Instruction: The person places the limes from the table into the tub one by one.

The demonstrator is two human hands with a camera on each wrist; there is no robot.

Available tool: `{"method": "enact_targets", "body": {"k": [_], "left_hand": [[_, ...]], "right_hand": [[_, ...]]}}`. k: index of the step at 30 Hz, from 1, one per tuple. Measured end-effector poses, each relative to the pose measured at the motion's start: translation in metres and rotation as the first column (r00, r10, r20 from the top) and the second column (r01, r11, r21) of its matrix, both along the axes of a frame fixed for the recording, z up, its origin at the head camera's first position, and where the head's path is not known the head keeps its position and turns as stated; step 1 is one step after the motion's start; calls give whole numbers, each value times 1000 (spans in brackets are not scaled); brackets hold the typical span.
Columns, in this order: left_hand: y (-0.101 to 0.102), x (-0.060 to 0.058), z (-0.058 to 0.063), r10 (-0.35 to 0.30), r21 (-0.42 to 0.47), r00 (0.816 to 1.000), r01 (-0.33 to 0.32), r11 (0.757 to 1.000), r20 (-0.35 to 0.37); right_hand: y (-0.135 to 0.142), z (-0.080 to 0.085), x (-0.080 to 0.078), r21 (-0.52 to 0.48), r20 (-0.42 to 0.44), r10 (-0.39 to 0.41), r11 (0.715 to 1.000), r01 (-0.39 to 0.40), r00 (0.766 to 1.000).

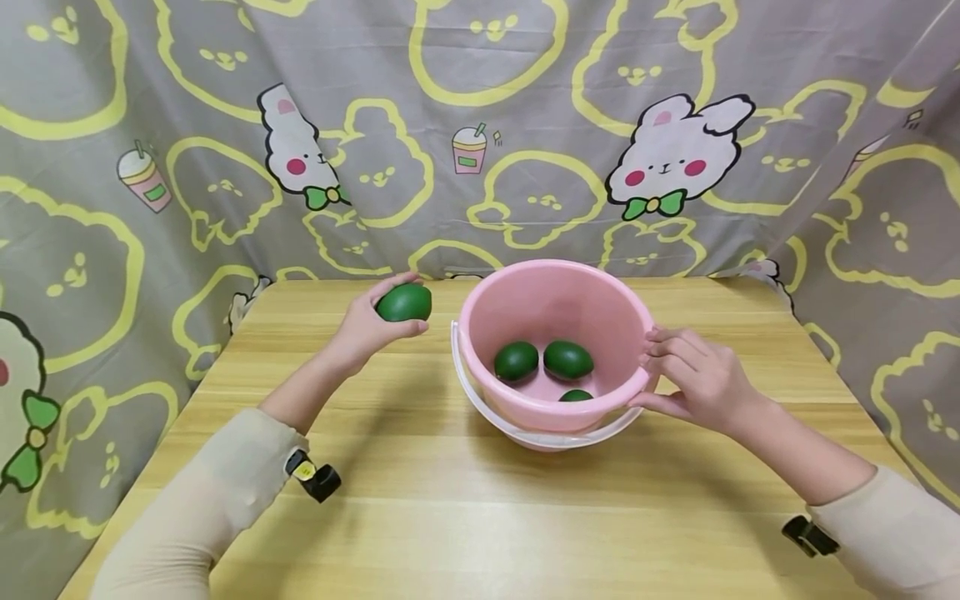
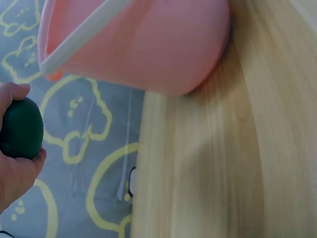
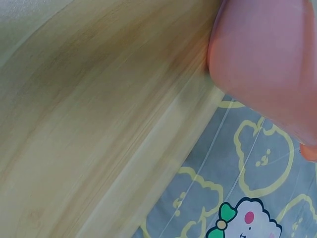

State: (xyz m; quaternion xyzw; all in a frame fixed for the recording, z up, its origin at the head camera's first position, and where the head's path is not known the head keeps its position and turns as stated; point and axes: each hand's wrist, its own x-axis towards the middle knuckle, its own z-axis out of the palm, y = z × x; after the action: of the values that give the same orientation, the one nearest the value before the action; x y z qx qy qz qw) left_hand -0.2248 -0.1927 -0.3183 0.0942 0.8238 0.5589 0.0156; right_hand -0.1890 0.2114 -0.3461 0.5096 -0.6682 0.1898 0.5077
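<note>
My left hand (image 1: 371,321) grips a smooth green oval fruit (image 1: 405,302), shaped like an avocado, between thumb and fingers, left of the pink bucket (image 1: 555,275) and above the table. In the left wrist view the same fruit (image 2: 22,129) shows at the left edge, held in the curled fingers. Two more green fruits (image 1: 517,361) lie whole in view on the bucket's floor, and a third (image 1: 576,396) is partly hidden by the near rim. My right hand (image 1: 701,379) holds the bucket's right rim, thumb below and fingers on top; it is out of the right wrist view.
The bucket's white handle (image 1: 517,435) hangs down around its near side. Everything stands on a wooden table (image 1: 450,517), with a grey patterned curtain (image 1: 525,125) behind and at both sides. Black wrist cameras (image 1: 322,482) sit at both sleeves.
</note>
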Motion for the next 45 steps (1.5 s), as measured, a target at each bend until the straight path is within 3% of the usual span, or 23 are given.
{"method": "enact_targets", "body": {"k": [10, 15, 21, 30, 40, 45], "left_hand": [[12, 4, 27, -106, 10, 994, 107, 994, -25], [17, 6, 36, -189, 18, 982, 189, 982, -20], [33, 8, 44, -244, 22, 970, 245, 969, -19], [63, 10, 51, -371, -41, 928, 370, 928, -38], [96, 15, 50, -494, -211, 864, 467, 859, -98], [104, 17, 51, -504, -225, 860, 476, 850, -82]], "right_hand": [[0, 0, 0, -12, -4, -9, 1000, 9, 1000], [-1, -1, 0, -9, -3, -9, 1000, 9, 1000], [-1, -2, 1, -14, -1, -17, 1000, 17, 1000], [-2, -2, 0, -24, -1, -12, 1000, 12, 1000], [-2, -1, 1, -14, 2, -9, 1000, 9, 1000], [-3, 0, 1, -17, -4, -4, 1000, 4, 1000]]}}
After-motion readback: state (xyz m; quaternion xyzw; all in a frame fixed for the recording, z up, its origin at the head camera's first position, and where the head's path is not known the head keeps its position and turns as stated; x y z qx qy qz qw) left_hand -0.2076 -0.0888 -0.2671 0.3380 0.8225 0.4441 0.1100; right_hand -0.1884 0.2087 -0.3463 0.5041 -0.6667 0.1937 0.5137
